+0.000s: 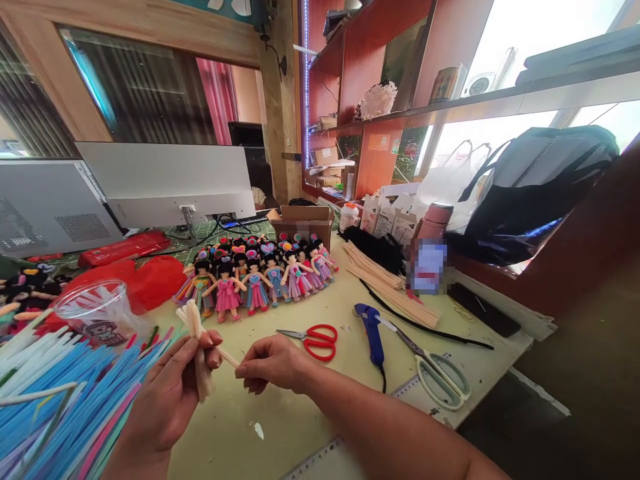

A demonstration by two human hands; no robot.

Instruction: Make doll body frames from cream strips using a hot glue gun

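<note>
My left hand [177, 383] is closed around a bundle of cream pipe cleaners [192, 320], its folded tops sticking up above the fingers and the loose ends hanging below. One cream strand [229, 358] runs out sideways from the bundle to my right hand [273, 363], which pinches its end between thumb and fingers. Just beyond my right hand lie small red-handled scissors [320, 341], blades pointing left. Behind both hands stand rows of small pipe-cleaner dolls [255, 283] with black hair and colourful dresses.
Blue, white and pink pipe cleaners [75, 393] cover the left side. A plastic cup [93, 310] stands behind them. To the right lie a blue glue gun [371, 333], large pale-handled scissors [443, 380], beige pipe cleaners [395, 287] and a ruler [315, 460]. Monitors [170, 177] stand at the back.
</note>
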